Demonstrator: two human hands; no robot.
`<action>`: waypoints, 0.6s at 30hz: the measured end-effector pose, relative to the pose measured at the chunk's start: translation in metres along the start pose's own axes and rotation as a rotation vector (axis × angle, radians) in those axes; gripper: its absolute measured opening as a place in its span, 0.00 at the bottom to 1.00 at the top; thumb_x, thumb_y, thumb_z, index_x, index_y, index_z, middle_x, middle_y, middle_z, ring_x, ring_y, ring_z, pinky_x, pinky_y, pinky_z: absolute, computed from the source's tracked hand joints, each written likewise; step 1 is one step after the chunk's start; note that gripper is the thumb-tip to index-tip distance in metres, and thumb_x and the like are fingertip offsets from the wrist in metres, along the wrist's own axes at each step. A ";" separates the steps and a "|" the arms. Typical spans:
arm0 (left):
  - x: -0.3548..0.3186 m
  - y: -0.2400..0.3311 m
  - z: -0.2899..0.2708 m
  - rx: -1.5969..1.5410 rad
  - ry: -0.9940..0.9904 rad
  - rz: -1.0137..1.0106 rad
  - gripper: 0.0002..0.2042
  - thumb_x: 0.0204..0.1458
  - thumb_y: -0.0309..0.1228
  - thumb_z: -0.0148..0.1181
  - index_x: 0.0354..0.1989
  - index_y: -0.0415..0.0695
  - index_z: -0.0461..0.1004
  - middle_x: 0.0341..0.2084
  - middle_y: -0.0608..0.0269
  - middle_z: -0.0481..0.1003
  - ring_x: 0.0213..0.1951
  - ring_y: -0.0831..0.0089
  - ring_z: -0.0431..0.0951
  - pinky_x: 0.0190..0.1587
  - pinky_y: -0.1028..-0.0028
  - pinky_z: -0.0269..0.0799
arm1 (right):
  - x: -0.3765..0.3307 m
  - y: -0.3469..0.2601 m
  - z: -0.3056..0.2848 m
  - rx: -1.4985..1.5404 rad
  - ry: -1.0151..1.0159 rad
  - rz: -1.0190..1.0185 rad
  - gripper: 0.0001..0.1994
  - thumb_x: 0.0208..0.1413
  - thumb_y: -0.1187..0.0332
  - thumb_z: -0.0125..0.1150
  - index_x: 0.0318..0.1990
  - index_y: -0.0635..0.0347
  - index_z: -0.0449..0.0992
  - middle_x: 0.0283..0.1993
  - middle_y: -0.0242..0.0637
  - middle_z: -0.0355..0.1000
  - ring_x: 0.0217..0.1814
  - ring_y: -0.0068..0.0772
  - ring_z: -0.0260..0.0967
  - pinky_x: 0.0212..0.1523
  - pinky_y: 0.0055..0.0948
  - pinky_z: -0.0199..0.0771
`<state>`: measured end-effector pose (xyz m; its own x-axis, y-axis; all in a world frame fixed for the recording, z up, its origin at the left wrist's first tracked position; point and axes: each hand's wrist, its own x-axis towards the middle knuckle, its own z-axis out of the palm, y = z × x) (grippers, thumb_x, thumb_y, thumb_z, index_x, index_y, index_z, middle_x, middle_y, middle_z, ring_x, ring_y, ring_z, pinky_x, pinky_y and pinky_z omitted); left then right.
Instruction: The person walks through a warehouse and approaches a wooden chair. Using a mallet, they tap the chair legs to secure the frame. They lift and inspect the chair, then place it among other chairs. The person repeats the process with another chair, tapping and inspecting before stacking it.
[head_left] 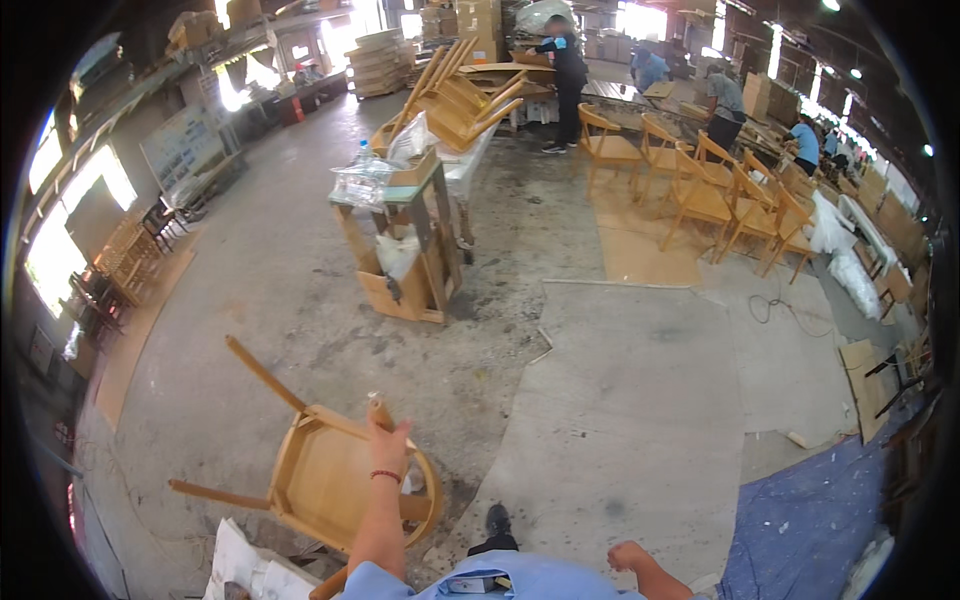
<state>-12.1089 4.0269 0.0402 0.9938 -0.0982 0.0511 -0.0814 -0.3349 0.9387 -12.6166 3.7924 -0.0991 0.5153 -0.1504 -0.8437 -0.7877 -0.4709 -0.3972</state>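
Observation:
My left hand (388,445), a red bracelet at its wrist, is wrapped around one leg of a light wooden chair (325,475). The chair is tipped over, with the underside of its seat showing. Two of its legs point out to the left, and its curved back rail (434,490) lies just right of my forearm. Low on the right, my right hand (628,556) hangs apart from everything, its fingers curled in with nothing visible in them.
Ahead stands a small wooden stand (405,230) with plastic wrap on top, beside a table bearing upturned chairs (455,110). Several upright chairs (690,190) fill the right back. A blue sheet (800,520) covers floor at right. A person (570,75) works beyond; others are farther right.

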 end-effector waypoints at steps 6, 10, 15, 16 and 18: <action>0.019 -0.017 -0.003 0.003 -0.095 -0.183 0.23 0.45 0.27 0.66 0.51 0.41 0.67 0.42 0.54 0.75 0.46 0.58 0.76 0.50 0.63 0.69 | 0.012 -0.067 -0.093 0.750 0.314 0.176 0.11 0.57 0.70 0.51 0.42 0.65 0.76 0.38 0.42 0.76 0.33 0.33 0.75 0.31 0.30 0.77; -0.041 -0.025 -0.002 0.108 0.092 -0.040 0.21 0.43 0.26 0.66 0.48 0.39 0.70 0.41 0.52 0.76 0.45 0.55 0.77 0.48 0.64 0.71 | 0.034 -0.033 -0.100 0.710 0.247 0.181 0.11 0.58 0.70 0.50 0.43 0.66 0.76 0.37 0.42 0.77 0.30 0.34 0.76 0.30 0.31 0.78; -0.196 -0.073 -0.084 -0.149 0.447 -0.958 0.35 0.37 0.31 0.72 0.55 0.28 0.66 0.52 0.47 0.72 0.51 0.63 0.73 0.56 0.67 0.67 | 0.069 0.056 -0.101 -0.028 0.031 -0.388 0.06 0.33 0.64 0.60 0.18 0.54 0.71 0.21 0.39 0.67 0.25 0.41 0.67 0.27 0.42 0.68; -0.217 -0.076 -0.109 -0.128 0.582 -0.940 0.40 0.35 0.31 0.73 0.59 0.27 0.61 0.55 0.47 0.69 0.52 0.61 0.72 0.56 0.66 0.67 | 0.075 0.047 -0.111 -0.075 -0.076 -0.240 0.06 0.38 0.65 0.58 0.22 0.56 0.72 0.23 0.40 0.69 0.26 0.40 0.69 0.28 0.41 0.70; -0.240 -0.075 -0.144 -0.165 0.856 -0.465 0.37 0.42 0.30 0.69 0.61 0.31 0.59 0.55 0.50 0.69 0.54 0.60 0.70 0.58 0.65 0.64 | 0.081 0.035 -0.122 -0.197 -0.213 -0.156 0.06 0.47 0.69 0.55 0.29 0.61 0.75 0.27 0.42 0.73 0.27 0.38 0.72 0.28 0.38 0.74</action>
<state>-12.3307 4.2108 0.0071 0.6482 0.7431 -0.1664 0.2775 -0.0270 0.9604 -12.5615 3.6578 -0.1373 0.5258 0.1126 -0.8431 -0.6139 -0.6359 -0.4677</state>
